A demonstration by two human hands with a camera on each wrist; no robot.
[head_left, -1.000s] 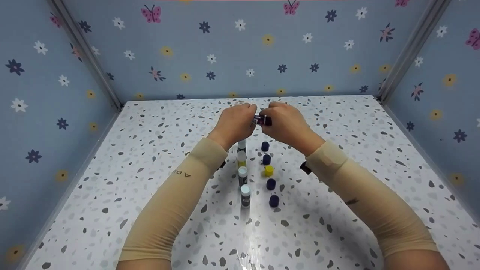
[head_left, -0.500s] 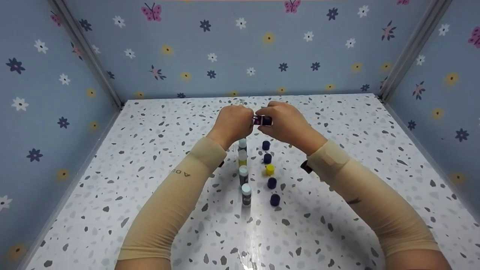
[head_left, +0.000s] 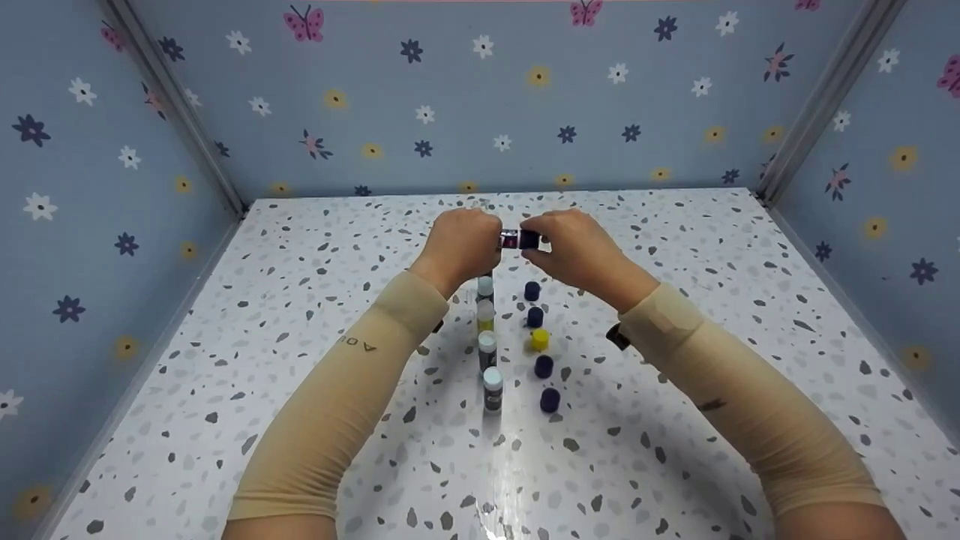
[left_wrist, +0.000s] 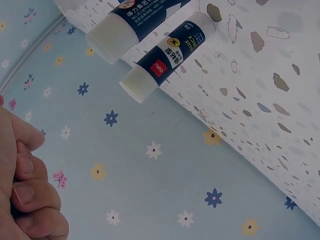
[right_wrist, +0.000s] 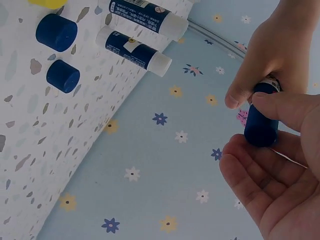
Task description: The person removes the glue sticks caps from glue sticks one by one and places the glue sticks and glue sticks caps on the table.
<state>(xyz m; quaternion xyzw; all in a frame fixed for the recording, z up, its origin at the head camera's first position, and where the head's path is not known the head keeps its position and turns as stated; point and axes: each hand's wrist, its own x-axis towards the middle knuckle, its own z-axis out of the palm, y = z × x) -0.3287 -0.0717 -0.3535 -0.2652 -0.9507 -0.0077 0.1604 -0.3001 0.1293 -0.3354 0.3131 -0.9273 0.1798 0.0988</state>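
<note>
Above the far part of the table, my left hand (head_left: 465, 244) grips a small glue stick (head_left: 510, 239) held sideways, its label showing beside the fist. My right hand (head_left: 574, 244) pinches the dark blue cap (head_left: 529, 239) at the stick's right end between thumb and fingers. In the right wrist view the thumb lies along that cap (right_wrist: 261, 125), with the other fingers spread below it. Curled left fingers (left_wrist: 35, 195) show at the edge of the left wrist view, where the glue stick is hidden.
Below the hands stands a row of uncapped glue sticks (head_left: 493, 397), white tops up, one with a yellow label (head_left: 486, 319). To its right runs a line of dark blue caps (head_left: 550, 400) and one yellow cap (head_left: 540, 340). Flowered panels (head_left: 480, 97) enclose the speckled table (head_left: 337, 420).
The left hand has shifted slightly left with the glue stick, and more of its label shows. My right fingers have opened out from a tighter hold around the cap.
</note>
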